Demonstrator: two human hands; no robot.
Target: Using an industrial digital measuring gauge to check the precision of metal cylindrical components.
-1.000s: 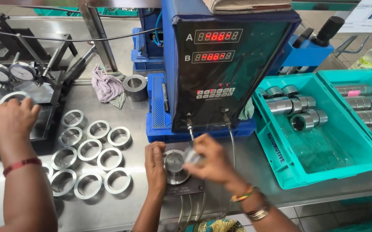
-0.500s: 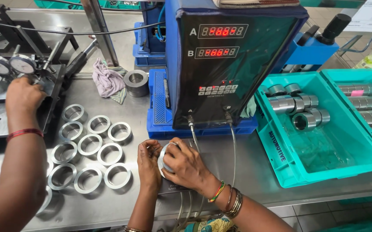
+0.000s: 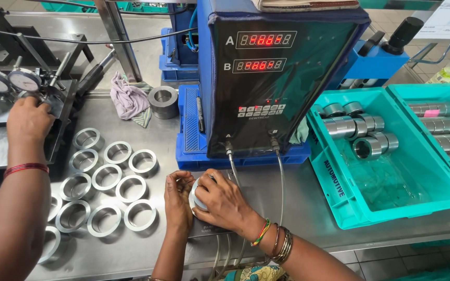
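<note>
My left hand [image 3: 178, 200] and my right hand [image 3: 224, 202] are cupped together around a metal ring [image 3: 196, 196] that sits on a small gauge base at the table's front edge. Only a sliver of the ring shows between my fingers. Two thin hoses [image 3: 280, 177] run from the base area up to a black readout box [image 3: 274, 73] with two rows of red digits, which stands just behind my hands.
Several loose metal rings [image 3: 116, 179] lie on the steel table to the left. A co-worker's hand [image 3: 27, 122] rests on a dial-gauge fixture [image 3: 9, 80] at far left. Two teal trays [image 3: 391, 192] with metal sleeves [image 3: 357, 130] stand on the right. A cloth [image 3: 129, 99] and a thick ring [image 3: 162, 99] lie behind.
My right hand has come down over the ring and now covers it beside my left. The co-worker's hand has moved up from the table to the dial-gauge fixture.
</note>
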